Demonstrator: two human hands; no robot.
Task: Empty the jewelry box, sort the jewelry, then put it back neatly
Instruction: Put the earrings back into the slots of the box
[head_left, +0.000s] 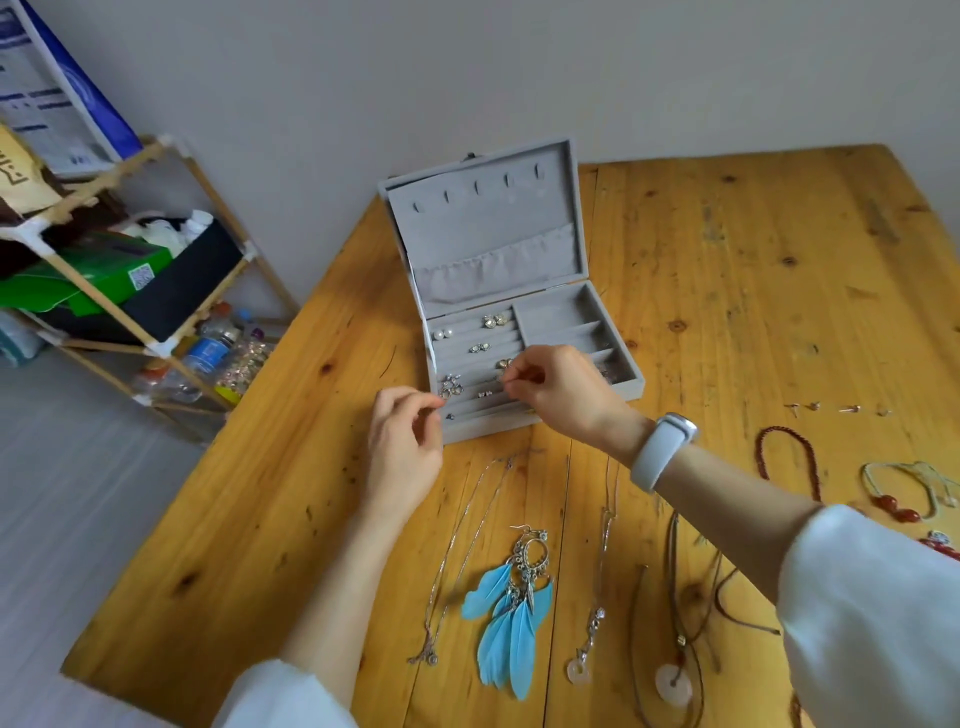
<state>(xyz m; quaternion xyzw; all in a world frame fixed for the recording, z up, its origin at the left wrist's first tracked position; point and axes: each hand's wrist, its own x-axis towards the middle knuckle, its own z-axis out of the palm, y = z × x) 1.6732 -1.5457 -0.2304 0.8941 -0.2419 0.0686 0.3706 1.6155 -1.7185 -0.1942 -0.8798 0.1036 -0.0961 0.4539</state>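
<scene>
The grey jewelry box (511, 291) sits open mid-frame on the wooden table (727, 270), earrings already tucked in its left-hand rolls. My right hand (558, 387) pinches something tiny over those rolls, can't tell what. My left hand (405, 447) hovers at the box's lower-left corner, fingertips pinched, maybe around something small. The feather earrings (511, 618) lie at the bottom of the frame.

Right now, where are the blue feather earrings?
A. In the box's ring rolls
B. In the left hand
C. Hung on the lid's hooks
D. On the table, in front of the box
D: the blue feather earrings lie flat on the wooden table, nearer the person than the open grey jewelry box, between two thin chain necklaces.
</scene>
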